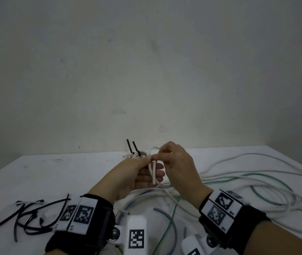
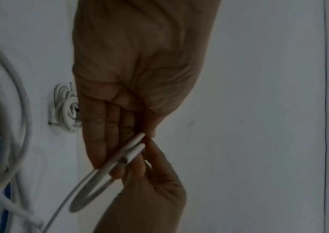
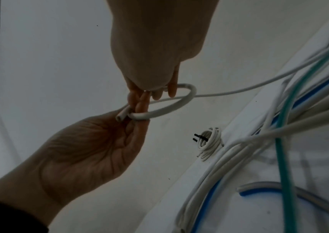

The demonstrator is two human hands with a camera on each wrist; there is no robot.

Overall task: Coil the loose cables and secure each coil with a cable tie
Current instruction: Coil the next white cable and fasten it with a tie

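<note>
Above the white table (image 1: 54,177), both hands hold one thin white cable (image 1: 154,173) in a small loop. My left hand (image 1: 147,167) is palm-up and pinches the cut end and the loop's crossing between thumb and fingers (image 3: 137,110). From above, my right hand (image 1: 162,153) pinches the top of the loop (image 3: 169,108) with curled fingers. The cable's free length trails right into the loose pile. A finished white coil (image 1: 137,155) with two black tie tails sticking up lies by the wall behind the hands.
Several black cable ties (image 1: 34,214) lie scattered at the front left. Loose white cables (image 1: 257,181), a green cable (image 1: 238,176) and a blue-grey one (image 1: 164,211) sprawl over the table's right and front. A grey wall rises behind the table's far edge.
</note>
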